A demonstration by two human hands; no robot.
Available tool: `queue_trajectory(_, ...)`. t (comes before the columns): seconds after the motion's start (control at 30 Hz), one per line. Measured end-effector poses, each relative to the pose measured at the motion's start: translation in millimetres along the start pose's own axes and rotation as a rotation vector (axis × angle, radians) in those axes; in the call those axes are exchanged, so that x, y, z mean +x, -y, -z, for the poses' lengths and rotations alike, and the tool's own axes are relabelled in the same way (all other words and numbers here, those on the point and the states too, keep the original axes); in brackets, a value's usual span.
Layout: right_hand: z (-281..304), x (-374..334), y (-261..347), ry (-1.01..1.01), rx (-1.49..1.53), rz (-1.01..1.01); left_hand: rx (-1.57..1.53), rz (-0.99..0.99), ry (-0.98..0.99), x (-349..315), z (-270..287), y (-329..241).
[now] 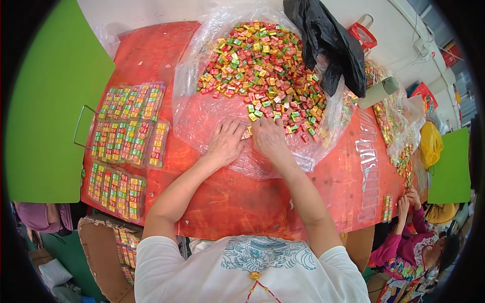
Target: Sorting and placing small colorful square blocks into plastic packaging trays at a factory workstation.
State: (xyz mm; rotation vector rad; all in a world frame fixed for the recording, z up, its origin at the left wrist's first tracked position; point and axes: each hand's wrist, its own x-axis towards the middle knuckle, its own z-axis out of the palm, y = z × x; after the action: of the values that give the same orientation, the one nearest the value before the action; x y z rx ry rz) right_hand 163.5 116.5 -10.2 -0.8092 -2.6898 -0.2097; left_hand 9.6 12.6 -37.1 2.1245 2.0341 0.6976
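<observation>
Nearest the camera is the person's white shirt [273, 275], with a blue-green print and a red cord carrying a gold-coloured pendant [254, 275]. Beyond it spreads the red table [217, 214].

By the look of things, the work is partly done. Along the table's left side lie filled trays [121, 141], their small blocks set in neat rows of red, yellow and green, and more packed trays [125, 247] show in the cardboard box [98, 252] below the table edge. Much seems left: a large loose heap of wrapped blocks [268, 65] sits on the plastic sheet [194, 121], and the see-through trays [368, 177] toward the right look unfilled.

The left hand [227, 143] and right hand [271, 140] are palm down at the heap's near edge, side by side and just apart. A short row of blocks [246, 133] lies between them, beside the fingertips of both; the heap rises directly beyond the right hand. The left hand's fingers are loosely extended and a little bent; the right hand's are bent downward. Whether either grips a block cannot be told, since the backs of the hands hide the undersides.
</observation>
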Motion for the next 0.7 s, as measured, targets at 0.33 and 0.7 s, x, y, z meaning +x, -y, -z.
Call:
queue_trajectory(0.33, 2, 14, -7, 0.108, 0.109, -0.054, -0.016, -0.009, -0.028, 1, 0, 0)
queue_trajectory(0.7, -2, 7, -6, 0.051, 0.348, -0.010, 0.008, 0.012, -0.004, 0, -1, 1)
